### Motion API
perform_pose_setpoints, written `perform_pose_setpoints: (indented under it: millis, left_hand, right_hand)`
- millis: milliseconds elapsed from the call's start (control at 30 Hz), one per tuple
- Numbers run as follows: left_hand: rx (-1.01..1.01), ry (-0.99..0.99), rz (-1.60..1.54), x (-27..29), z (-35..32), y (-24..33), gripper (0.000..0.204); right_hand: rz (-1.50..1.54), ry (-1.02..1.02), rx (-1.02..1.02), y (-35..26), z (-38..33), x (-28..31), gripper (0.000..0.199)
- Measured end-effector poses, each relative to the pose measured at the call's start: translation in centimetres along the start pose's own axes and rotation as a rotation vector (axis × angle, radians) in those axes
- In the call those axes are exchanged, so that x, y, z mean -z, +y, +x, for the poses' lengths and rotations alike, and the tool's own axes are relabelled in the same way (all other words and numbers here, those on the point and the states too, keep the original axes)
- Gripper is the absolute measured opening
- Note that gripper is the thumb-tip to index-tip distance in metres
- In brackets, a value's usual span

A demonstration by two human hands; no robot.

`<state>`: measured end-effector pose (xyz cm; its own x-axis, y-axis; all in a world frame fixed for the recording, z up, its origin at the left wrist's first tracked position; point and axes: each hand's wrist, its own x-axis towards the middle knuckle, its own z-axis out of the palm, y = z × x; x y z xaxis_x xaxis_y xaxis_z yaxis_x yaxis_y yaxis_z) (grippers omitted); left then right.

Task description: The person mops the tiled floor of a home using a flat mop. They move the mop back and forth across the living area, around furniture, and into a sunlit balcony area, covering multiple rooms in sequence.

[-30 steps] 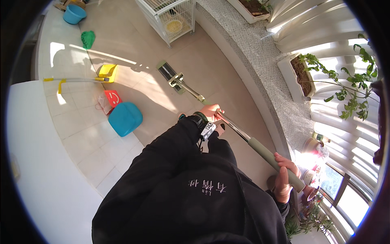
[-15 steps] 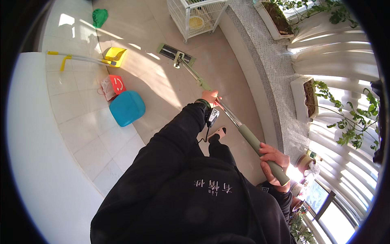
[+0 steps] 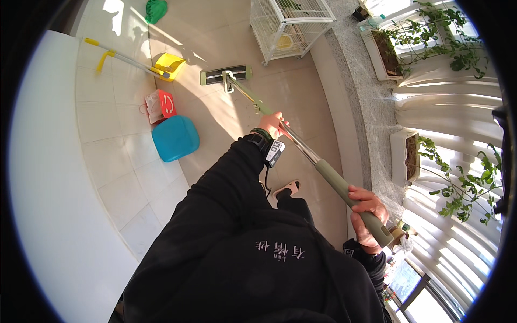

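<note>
A long flat mop [image 3: 338, 183] runs diagonally from the lower right to the floor ahead. My left hand [image 3: 272, 124], with a dark band at its wrist, is wrapped round the metal pole partway down. Near the upper end, my right hand [image 3: 368, 216] grips the thick green handle. The mop's wide rectangular head [image 3: 214, 76] lies flat on the tiles, its long side running roughly left to right. A yellow dustpan [image 3: 171, 65] is left of the mop head, and beside it lies a yellow-and-grey long handle [image 3: 121, 58].
A white wire cage [image 3: 291, 33] on casters stands beyond the mop head. Left are a blue stool [image 3: 175, 138], a red-and-white bag [image 3: 161, 105] and a green bag [image 3: 156, 11]. Along the right, a stone ledge [image 3: 381, 129] bears planters [image 3: 404, 156] beside white curtains [image 3: 431, 91].
The mop head has swung left across the floor, toward the dustpan, and turned more level in view. Both hands keep their hold. The view has shifted, putting the cage and ledge lower and farther right.
</note>
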<state>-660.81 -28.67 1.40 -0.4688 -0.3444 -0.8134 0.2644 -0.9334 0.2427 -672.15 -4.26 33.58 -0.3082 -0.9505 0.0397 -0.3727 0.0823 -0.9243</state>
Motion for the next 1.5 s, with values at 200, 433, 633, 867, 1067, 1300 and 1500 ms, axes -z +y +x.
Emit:
perform_pose_setpoints:
  millis: [200,433,633,867,1067,1300,1500]
  left_hand:
    - [-0.092,0.219,0.078,8.4,5.8,6.3,0.014]
    - [0.184,-0.009,0.129,4.3,0.1,-2.0,0.009]
    - [0.263,-0.237,0.038,-0.6,-4.7,-4.7,0.014]
    - [0.218,-0.253,-0.17,-8.0,-7.0,-3.0,0.016]
    - [0.114,-0.289,-0.194,-11.4,-6.7,1.1,0.022]
    - [0.041,-0.423,-0.22,-11.6,-4.9,9.6,0.018]
    - [0.092,-0.372,-0.124,-9.5,-1.9,22.2,0.016]
  right_hand:
    - [0.076,-0.287,0.08,4.4,6.4,-8.5,0.014]
    - [-0.043,-0.377,-0.053,-1.1,4.5,0.7,0.013]
    - [0.066,-0.227,-0.127,-4.4,3.1,5.6,0.014]
    - [0.17,-0.034,0.168,-3.5,6.4,9.7,0.021]
    - [0.247,-0.097,0.345,-4.0,12.3,11.3,0.014]
    - [0.312,-0.218,0.447,-5.0,21.2,8.8,0.016]
    - [0.353,-0.252,0.514,-6.5,32.0,1.0,0.018]
